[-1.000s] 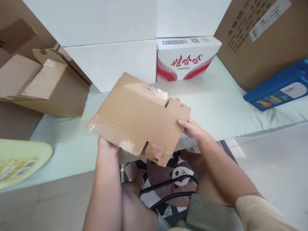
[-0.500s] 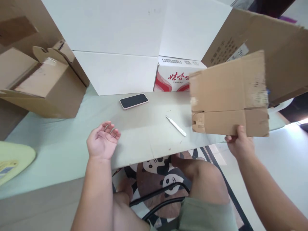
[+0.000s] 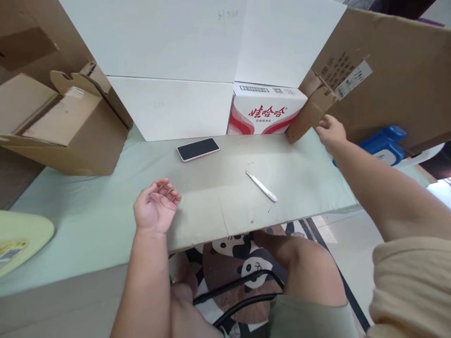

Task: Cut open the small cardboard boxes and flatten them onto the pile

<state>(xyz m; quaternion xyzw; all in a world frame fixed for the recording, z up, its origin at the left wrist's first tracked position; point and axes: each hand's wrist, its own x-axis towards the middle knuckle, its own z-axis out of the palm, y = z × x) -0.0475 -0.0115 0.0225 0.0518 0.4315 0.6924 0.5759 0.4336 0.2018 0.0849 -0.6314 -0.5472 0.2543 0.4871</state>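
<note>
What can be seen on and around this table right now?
table: one, pale green, across the middle
phone: one, black screen, flat on the table
thin tool: one, white, on the table right of the phone
carton: one, white with red print, at the back
white boxes: at least two, stacked at the back
open box: one, brown, left
large box: one, brown, right
flattened cardboard: one, brown, leaning between carton and large box
blue item: one, right, beside the large box
yellow-green item: one, far left
panda rug: one, brown, floor below
left hand: palm up, empty, on the table
right hand: touching the flattened cardboard
</note>
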